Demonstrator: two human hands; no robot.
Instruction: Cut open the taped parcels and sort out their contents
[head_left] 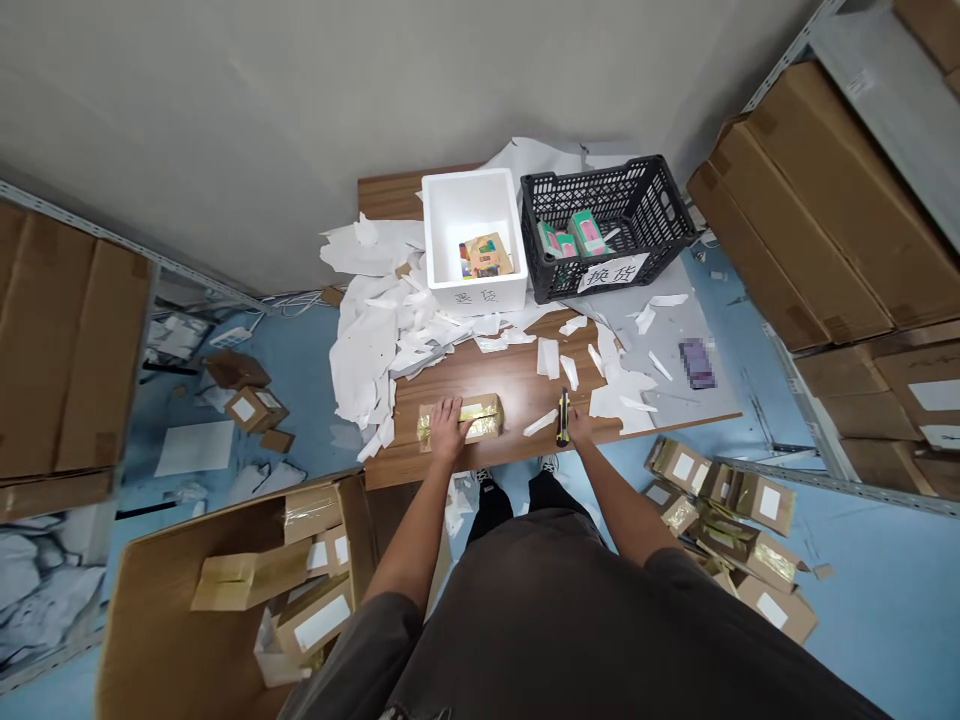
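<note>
My left hand point(448, 428) rests over the top of a small cardboard box point(489, 416), steadying it near the front edge of the wooden table point(510, 382). Shiny yellowish tape wraps the box, and part of it is hidden beneath my fingers. To the right, my right hand point(578, 425) is closed around a yellow-and-black utility knife point(563, 416), held upright in the picture and apart from the box. Whether its blade is out cannot be made out. A narrow white paper strip point(540, 423) lies between the box and the knife.
Behind stand a white foam bin point(474, 184) holding colourful packages and a black crate point(537, 278) with green-and-pink boxes. Torn white paper point(367, 325) covers the table's left side. A large carton point(161, 600) of boxes stands lower left; several small boxes point(769, 555) lie on the floor at right.
</note>
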